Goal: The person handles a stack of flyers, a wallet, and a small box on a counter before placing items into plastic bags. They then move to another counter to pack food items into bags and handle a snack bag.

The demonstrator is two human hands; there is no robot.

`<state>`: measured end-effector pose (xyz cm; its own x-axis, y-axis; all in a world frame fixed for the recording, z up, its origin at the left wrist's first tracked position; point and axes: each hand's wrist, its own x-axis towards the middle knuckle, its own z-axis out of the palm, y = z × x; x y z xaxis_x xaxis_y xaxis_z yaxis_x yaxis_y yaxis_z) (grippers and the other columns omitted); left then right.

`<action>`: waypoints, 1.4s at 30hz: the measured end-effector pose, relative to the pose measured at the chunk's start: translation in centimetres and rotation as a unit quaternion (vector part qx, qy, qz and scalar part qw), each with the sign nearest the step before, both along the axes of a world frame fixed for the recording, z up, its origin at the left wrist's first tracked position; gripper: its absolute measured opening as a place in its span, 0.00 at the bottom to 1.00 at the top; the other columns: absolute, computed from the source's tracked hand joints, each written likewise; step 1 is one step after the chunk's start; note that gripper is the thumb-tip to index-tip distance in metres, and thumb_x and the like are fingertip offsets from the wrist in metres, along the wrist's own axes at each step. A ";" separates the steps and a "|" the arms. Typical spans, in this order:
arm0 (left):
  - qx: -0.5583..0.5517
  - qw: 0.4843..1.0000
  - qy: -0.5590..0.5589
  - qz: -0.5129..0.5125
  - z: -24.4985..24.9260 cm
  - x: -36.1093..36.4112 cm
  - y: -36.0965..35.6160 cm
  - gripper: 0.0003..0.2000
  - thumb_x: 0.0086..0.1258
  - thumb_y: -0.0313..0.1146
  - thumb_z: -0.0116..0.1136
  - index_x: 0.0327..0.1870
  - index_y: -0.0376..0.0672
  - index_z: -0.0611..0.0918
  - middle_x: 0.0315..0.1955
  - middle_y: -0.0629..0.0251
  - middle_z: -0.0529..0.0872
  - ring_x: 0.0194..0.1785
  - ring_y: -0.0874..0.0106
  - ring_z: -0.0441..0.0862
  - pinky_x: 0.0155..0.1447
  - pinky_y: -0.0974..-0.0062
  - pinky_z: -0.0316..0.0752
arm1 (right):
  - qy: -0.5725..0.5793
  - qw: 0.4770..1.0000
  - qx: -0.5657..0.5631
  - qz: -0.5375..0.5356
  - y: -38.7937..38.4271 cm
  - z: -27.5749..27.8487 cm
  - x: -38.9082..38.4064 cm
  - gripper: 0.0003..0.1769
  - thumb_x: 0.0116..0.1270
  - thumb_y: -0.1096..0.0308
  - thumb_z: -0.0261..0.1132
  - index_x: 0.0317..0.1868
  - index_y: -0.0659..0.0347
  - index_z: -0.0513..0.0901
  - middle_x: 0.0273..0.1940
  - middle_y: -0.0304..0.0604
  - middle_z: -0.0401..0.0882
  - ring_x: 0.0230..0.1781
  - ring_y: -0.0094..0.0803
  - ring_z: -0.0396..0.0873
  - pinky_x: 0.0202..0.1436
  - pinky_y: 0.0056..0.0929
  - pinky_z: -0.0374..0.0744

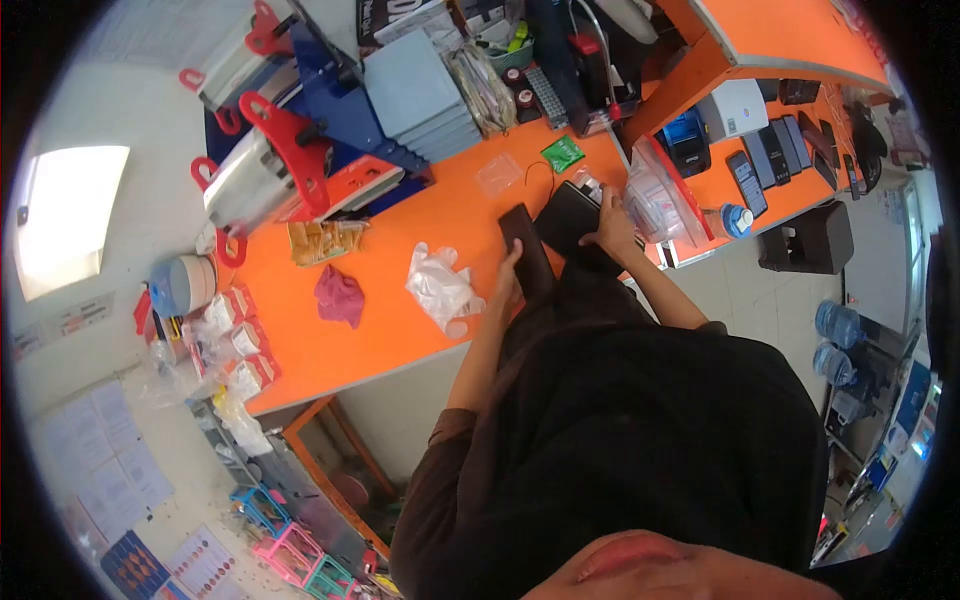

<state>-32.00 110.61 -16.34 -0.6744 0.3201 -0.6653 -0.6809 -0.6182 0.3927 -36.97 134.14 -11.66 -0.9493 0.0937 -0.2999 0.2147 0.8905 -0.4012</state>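
Note:
My left hand (pixel 511 280) is closed around the lower edge of a long, flat dark-brown case (pixel 526 245), held tilted at the desk's front edge. My right hand (pixel 617 235) grips a black flat case (pixel 568 215) by its right side, thumb on top and fingers at the far edge. The two cases lie side by side, close together. What is inside either one does not show. Just left of my left hand is a crumpled white plastic bag (pixel 440 287). Beyond the black case rests a green packet (pixel 562 153), with a clear small bag (pixel 498 175) beside it.
On the orange desk (pixel 390 345) are a dark-pink cloth (pixel 340 296) and a yellowish packet (pixel 326 242). A stack of grey boxes (pixel 420 90) stands at the back. To the right are a clear red-edged container (pixel 663 200), a blue-capped bottle (pixel 737 220) and several phones (pixel 747 184).

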 end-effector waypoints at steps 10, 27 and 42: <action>-0.045 0.966 0.151 0.203 8.9 -1.3 -0.5 0.21 0.73 0.40 0.51 0.62 0.43 0.67 0.50 0.63 0.76 0.53 0.70 0.74 0.60 0.70 0.71 | -0.069 0.876 -0.466 -0.103 -3.0 2.2 0.2 0.31 0.51 0.52 0.75 0.48 0.68 0.79 0.38 0.48 0.83 0.35 0.33 0.83 0.40 0.30 0.80; -0.091 0.950 0.204 0.217 12.0 5.3 -7.2 0.31 0.62 0.30 0.50 0.69 0.42 0.60 0.61 0.62 0.70 0.65 0.66 0.66 0.67 0.69 0.61 | 0.027 0.878 -0.478 0.009 -13.8 13.4 -30.6 0.42 0.46 0.49 0.77 0.53 0.73 0.74 0.44 0.54 0.81 0.40 0.40 0.83 0.43 0.33 0.82; -0.150 0.945 0.190 0.220 15.3 0.0 -7.6 0.29 0.65 0.28 0.50 0.69 0.44 0.59 0.58 0.61 0.70 0.60 0.66 0.70 0.62 0.69 0.69 | 0.294 0.928 -0.225 -0.030 -15.1 10.3 -27.6 0.51 0.56 0.32 0.60 0.65 0.67 0.64 0.47 0.64 0.75 0.53 0.50 0.74 0.57 0.42 0.70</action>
